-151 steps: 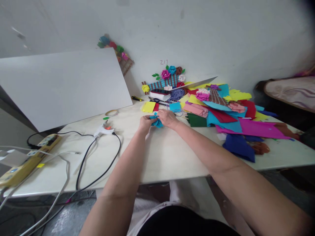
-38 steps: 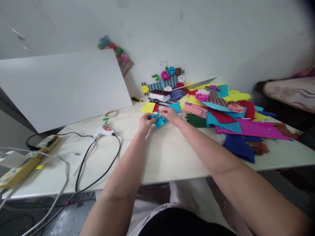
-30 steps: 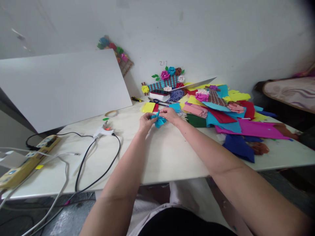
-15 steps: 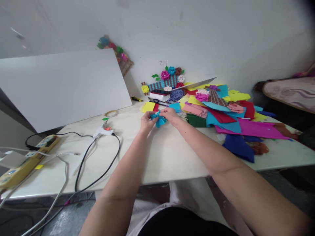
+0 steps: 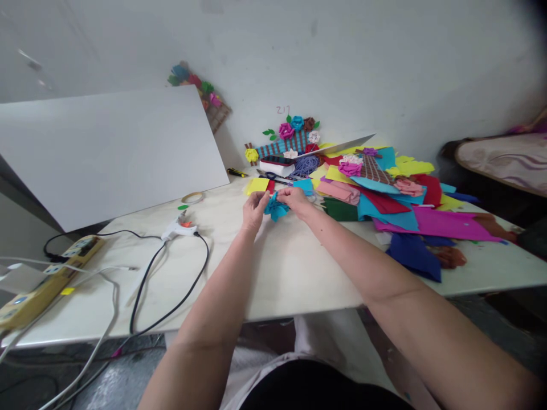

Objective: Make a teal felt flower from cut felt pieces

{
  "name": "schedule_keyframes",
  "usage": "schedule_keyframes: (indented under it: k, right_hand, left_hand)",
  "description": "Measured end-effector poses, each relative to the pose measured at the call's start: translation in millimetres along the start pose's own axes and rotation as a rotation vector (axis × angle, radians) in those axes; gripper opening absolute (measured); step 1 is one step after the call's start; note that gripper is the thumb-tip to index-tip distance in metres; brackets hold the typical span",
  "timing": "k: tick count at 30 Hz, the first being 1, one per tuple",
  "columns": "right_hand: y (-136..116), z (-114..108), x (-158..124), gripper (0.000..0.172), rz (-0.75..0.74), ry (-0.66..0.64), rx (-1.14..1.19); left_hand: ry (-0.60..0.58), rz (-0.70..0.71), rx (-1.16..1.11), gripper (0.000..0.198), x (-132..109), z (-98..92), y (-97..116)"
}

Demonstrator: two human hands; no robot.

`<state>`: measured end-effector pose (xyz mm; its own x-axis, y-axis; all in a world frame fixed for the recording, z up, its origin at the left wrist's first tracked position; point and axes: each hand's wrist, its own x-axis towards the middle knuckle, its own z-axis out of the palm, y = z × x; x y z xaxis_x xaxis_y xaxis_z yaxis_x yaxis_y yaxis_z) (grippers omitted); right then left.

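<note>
Between my two hands, just above the white table, is a blue paper flower (image 5: 277, 208) with ruffled petals. My left hand (image 5: 256, 209) pinches it from the left side, fingers closed. From the right, my right hand (image 5: 293, 198) has its thumb and fingertips closed on the flower's upper edge. Right behind my hands lie yellow paper squares (image 5: 257, 185) and a small blue paper piece (image 5: 303, 185). The exact grip of the fingertips is partly hidden by the petals.
A white glue gun (image 5: 179, 229) with a black cord rests left of my hands, near a tape roll (image 5: 193, 197) and a yellow power strip (image 5: 51, 279). Coloured paper (image 5: 453, 224) is heaped at the right. A large white board (image 5: 115, 154) leans on the wall.
The blue flower has turned and spread between my fingers, so more of its petals show. My left hand has shifted slightly; both hands still hold it.
</note>
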<state>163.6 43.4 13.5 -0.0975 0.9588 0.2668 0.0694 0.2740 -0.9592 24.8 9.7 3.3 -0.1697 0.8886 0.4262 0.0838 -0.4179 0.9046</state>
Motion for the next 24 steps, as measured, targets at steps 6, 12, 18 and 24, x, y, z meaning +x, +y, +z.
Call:
schedule_keyframes:
  k: [6, 12, 18, 24]
  right_hand:
    - [5, -1, 4, 0.005, -0.136, -0.015, -0.192]
    - [6, -1, 7, 0.007, -0.264, -0.036, -0.337]
    - [10, 0, 10, 0.007, -0.292, -0.029, -0.381]
    - [8, 0, 8, 0.008, -0.294, -0.034, -0.378]
  left_hand:
    - [0.054, -0.015, 0.057, 0.035, 6, -5.0, -6]
    - [0.050, -0.028, 0.060, 0.029, 7, -4.5, -5]
    - [-0.018, -0.087, 0.045, 0.035, 7, -6.5, -4]
    - [-0.061, -0.103, 0.166, 0.035, 8, -10.8, -6]
